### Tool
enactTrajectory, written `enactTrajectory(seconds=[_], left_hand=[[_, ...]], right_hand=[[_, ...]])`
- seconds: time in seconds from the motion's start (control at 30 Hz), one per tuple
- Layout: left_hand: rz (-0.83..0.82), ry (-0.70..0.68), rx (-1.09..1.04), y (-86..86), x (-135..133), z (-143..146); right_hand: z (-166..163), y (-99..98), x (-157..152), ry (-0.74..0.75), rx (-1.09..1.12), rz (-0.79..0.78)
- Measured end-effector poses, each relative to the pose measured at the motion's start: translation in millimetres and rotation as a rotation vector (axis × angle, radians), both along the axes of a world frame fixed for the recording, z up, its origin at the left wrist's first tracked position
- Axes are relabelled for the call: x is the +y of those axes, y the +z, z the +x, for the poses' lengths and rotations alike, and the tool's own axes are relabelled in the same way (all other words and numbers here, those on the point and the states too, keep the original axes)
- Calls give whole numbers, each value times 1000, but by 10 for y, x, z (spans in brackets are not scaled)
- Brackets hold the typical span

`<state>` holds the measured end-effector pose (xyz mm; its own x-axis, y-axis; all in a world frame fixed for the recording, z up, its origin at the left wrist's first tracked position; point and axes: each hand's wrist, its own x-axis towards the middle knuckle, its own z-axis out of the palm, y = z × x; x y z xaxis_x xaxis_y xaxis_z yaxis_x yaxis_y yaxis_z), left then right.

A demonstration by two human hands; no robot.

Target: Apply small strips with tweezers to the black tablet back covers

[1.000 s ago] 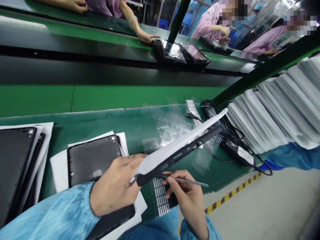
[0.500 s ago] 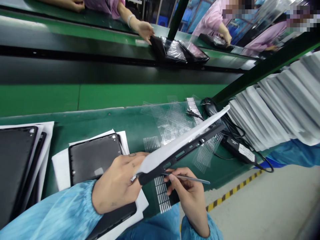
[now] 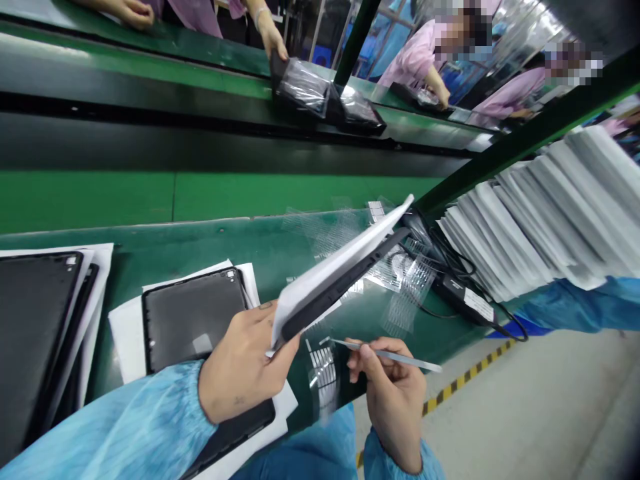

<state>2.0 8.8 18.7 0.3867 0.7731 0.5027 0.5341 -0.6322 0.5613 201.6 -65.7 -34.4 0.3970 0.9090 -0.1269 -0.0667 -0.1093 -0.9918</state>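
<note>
My left hand (image 3: 250,363) is closed around the near end of a black tablet back cover (image 3: 345,283), which is tilted up on its edge. A white foam sheet (image 3: 340,260) lies along the cover's upper side. My right hand (image 3: 393,393) pinches slim metal tweezers (image 3: 400,359), their tip pointing left. A small pale strip shows at that tip, above a clear sheet of silvery adhesive strips (image 3: 324,373) that curls up at the bench edge. Beneath my left forearm lies another black back cover (image 3: 193,313) on white sheets.
More black covers (image 3: 35,320) with white sheets are stacked at far left. Clear strip sheets (image 3: 410,293), a cable with a black adapter (image 3: 457,297) and a row of white foam sheets (image 3: 530,213) are at right. Across the line, a co-worker's hand (image 3: 273,40) touches wrapped black trays (image 3: 305,90).
My right hand and the tweezers have moved right, away from the cover to the strip sheet, which now curls. The held cover has turned slightly. The co-worker's hand and trays have shifted left.
</note>
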Motion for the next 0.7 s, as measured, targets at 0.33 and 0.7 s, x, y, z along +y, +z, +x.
enactTrajectory(seconds=[0.33,0.7], left_hand=[[40,24,13,96,-33,29],[-1,-27,12,-14,-25,-1]], right_hand=[[-72,-90,297,-92,-82,100],[5,-86,360,-31,-79,44]])
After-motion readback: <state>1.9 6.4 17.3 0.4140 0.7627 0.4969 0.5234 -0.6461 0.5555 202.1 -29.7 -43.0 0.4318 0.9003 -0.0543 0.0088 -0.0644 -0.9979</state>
